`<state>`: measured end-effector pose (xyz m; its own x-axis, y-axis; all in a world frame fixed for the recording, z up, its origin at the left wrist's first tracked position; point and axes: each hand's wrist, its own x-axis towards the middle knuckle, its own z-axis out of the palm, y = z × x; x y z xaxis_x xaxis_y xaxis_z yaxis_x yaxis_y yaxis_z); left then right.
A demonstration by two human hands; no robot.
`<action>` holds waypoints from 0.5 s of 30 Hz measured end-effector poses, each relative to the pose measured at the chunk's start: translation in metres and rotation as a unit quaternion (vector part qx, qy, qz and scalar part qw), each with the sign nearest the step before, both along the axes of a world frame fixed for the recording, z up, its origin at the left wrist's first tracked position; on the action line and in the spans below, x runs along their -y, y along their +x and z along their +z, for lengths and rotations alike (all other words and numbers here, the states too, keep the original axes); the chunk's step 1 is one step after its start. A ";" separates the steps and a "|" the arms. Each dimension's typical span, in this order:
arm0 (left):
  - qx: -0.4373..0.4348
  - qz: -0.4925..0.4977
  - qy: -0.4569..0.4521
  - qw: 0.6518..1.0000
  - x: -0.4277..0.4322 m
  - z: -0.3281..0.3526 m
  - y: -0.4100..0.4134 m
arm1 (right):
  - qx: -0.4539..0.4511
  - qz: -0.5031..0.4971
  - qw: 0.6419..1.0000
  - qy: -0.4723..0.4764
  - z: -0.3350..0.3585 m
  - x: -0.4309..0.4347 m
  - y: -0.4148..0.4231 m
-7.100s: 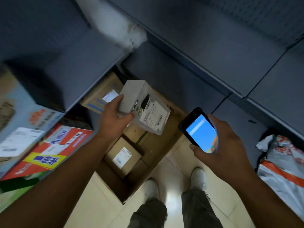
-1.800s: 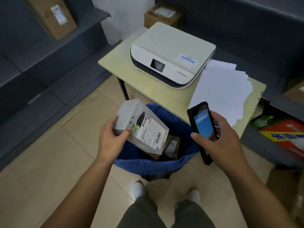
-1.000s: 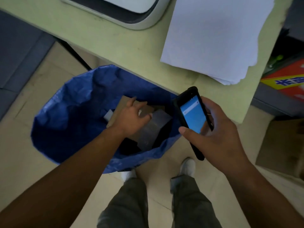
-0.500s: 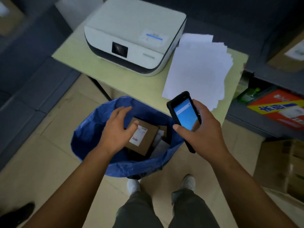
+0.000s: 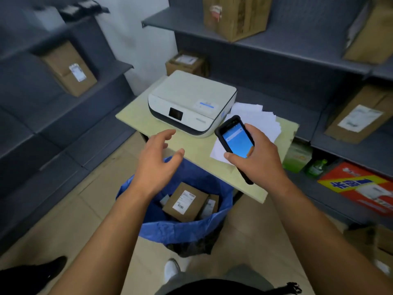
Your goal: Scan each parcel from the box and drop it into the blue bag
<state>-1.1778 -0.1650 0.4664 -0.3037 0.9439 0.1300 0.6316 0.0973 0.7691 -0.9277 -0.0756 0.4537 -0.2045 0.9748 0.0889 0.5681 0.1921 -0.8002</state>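
Observation:
The blue bag (image 5: 178,229) stands open on the floor in front of me, partly under a small table. Inside it lies a brown cardboard parcel (image 5: 185,202) with a white label facing up, and other parcels show beside it. My left hand (image 5: 158,161) hovers above the bag's far rim with fingers spread and relaxed, holding nothing. My right hand (image 5: 255,157) grips a black handheld scanner (image 5: 236,141) whose blue screen faces me, above the table's front edge.
A white printer (image 5: 191,101) and a stack of white paper (image 5: 255,122) sit on the pale table (image 5: 191,145). Grey shelves with cardboard boxes (image 5: 69,68) line both sides. A red and yellow carton (image 5: 361,186) lies on the low right shelf. A dark shoe (image 5: 32,275) shows at lower left.
My left hand has let go of the grey parcel inside the bag and lifted out, empty, above the rim. The view has tilted up. My right hand still holds the scanner.

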 end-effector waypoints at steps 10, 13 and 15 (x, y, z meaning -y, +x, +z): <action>0.065 -0.041 0.068 0.995 0.019 0.042 0.051 | -0.019 -0.063 0.998 0.014 0.050 0.049 0.068; 0.092 -0.110 0.079 0.987 0.013 0.045 0.066 | -0.029 -0.122 0.991 0.040 0.059 0.083 0.083; 0.100 -0.169 0.073 0.978 0.010 0.046 0.078 | -0.037 -0.174 0.983 0.042 0.063 0.115 0.093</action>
<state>-1.0999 -0.1751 0.5125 -0.0117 0.9704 0.2413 0.4440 -0.2112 0.8708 -0.8349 -0.1908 0.5168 0.1496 0.9734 0.1737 0.5526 0.0634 -0.8310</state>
